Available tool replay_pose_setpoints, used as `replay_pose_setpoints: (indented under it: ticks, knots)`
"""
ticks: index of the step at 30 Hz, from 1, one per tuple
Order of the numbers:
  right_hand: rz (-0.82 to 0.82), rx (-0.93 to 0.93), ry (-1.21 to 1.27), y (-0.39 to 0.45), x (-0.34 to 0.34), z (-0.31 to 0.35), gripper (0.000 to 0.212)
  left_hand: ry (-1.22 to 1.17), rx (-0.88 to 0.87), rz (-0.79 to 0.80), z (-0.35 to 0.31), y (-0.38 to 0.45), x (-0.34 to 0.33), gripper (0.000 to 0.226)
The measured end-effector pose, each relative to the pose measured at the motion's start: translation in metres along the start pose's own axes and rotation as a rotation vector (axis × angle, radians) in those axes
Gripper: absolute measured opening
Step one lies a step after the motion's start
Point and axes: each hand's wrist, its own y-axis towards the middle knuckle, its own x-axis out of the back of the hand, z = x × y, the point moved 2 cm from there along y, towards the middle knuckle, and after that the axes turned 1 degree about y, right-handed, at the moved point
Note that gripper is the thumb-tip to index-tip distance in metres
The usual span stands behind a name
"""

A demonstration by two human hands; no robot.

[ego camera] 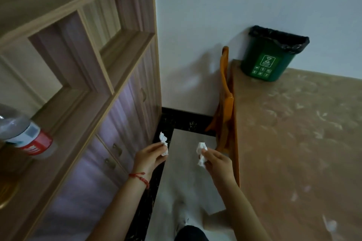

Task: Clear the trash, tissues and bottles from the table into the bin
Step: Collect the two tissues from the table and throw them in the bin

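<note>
The step in hand looks like the carry: each hand holds a crumpled tissue, lifted clear of any surface, over the strip of floor [188, 164] between the cabinet [84, 88] and the desk [293, 143]. The left hand [149, 157], with a red string at the wrist, has its fingers [159, 147] pinched shut on one white tissue [163, 143]. The right hand [216, 159] has its fingers [205, 152] clamped on a second tissue [201, 153].

The green bin [271, 56], lined with a black bag, stands on the far corner of the desk against the wall, well apart from both hands. An orange chair [225, 103] is tucked at the desk's near edge between hands and bin.

The next move, I judge, calls for reaching both hands forward and to the right, past the chair, until they are above the bin's open mouth, then letting go. A plastic bottle [25, 133] still lies at the left edge of view, so bottles remain to clear.
</note>
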Motion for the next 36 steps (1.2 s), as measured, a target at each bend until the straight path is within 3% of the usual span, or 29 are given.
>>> replay_pose_setpoints:
  ticks: [19, 29, 36]
  knots:
    - [0.023, 0.026, 0.044, 0.174, -0.043, 0.116, 0.008, 0.064, -0.006, 0.067, -0.085, 0.178, -0.121, 0.018]
    - [-0.095, 0.070, 0.060, 0.272, -0.090, 0.170, 0.017, 0.143, 0.042, 0.219, -0.140, 0.299, -0.176, 0.015]
    - [-0.202, 0.069, 0.125, 0.320, -0.108, 0.196, 0.009, 0.156, 0.058, 0.296, -0.168, 0.358, -0.211, 0.011]
